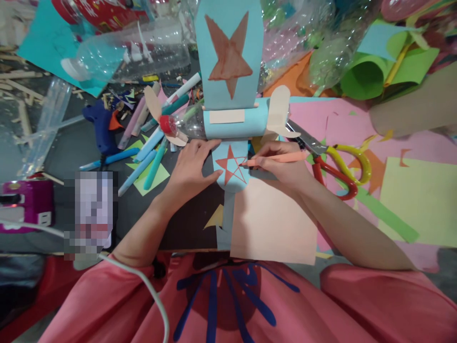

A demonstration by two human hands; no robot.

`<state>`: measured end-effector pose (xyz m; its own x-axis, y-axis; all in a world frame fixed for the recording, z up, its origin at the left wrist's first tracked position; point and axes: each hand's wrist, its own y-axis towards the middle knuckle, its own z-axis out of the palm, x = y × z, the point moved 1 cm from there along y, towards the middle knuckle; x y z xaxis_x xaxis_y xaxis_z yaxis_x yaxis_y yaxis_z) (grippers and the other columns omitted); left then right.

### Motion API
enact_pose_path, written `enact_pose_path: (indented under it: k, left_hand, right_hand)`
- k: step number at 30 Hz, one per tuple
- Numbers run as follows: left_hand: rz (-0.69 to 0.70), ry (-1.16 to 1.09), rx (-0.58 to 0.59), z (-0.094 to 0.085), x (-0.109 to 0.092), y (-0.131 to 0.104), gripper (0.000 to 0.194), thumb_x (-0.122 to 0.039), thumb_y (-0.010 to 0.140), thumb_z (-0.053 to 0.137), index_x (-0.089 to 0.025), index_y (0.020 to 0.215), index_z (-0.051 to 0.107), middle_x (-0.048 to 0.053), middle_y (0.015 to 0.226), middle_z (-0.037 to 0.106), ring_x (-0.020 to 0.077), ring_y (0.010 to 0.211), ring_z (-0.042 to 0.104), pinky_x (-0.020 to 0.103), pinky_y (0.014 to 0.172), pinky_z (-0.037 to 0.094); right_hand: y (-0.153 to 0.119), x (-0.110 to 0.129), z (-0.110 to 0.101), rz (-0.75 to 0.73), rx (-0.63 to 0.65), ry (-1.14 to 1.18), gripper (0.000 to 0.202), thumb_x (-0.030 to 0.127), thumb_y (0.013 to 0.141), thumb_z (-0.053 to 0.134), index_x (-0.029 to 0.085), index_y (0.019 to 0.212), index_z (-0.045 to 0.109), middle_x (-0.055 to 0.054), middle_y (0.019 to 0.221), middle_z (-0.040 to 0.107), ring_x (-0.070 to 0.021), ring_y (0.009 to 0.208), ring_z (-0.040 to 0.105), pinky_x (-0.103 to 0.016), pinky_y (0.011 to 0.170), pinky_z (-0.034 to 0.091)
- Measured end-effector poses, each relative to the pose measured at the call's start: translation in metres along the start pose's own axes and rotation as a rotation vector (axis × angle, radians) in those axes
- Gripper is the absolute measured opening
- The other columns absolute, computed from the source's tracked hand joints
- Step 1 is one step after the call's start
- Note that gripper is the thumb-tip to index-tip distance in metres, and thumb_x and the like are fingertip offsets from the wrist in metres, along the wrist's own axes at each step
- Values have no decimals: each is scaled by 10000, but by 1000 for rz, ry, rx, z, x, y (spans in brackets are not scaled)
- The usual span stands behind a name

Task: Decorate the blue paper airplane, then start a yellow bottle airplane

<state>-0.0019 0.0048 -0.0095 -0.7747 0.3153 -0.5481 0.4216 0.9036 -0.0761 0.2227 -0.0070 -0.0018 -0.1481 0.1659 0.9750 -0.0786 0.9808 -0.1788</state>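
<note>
Bottle plane [235, 125] lay under both hands: right hand [276, 162] clamped on orange marker [282, 158], tip seemingly at the part-red star [227, 164]; left hand [193, 162] steadying, thumb and fingers apart. Likely colouring-in; next stroke needed care inside the outline.

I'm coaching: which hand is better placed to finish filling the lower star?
Probably the right hand: it holds the pen, tip at the unfilled side of the lower star. The left hand holds no pen and touches the wing.

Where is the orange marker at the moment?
In the head view, the orange marker is in the person's right hand, right of centre, its tip by the partly coloured star on the lower blue flap.
</note>
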Motion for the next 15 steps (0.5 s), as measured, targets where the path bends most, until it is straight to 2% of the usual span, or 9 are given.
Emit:
enact_pose_path:
  k: [3,8,15]
  left_hand:
    - [-1,-2,-10,1,0,0,583,-235,831,657,-210,1396,517,75,1185,581,268,1140,567,415,1052,443]
    - [-7,-9,-10,1,-1,0,584,-230,821,654,-206,1389,524,78,1196,586,271,1153,563,416,1060,435]
    - [-7,-15,-15,0,-1,0,583,-241,807,657,-215,1376,529,80,1199,587,275,1123,567,426,1051,435]
  right_hand:
    - [1,-2,0,-42,-26,2,185,359,718,746,211,635,671,-11,633,708,-158,607,663,-280,541,524]
    - [-1,-3,1,-55,6,-29,180,375,741,748,203,703,716,-29,715,736,-167,674,682,-298,598,542]
    - [-2,-1,1,-46,0,-35,181,379,729,773,215,688,709,-28,719,749,-186,690,691,-315,615,549]
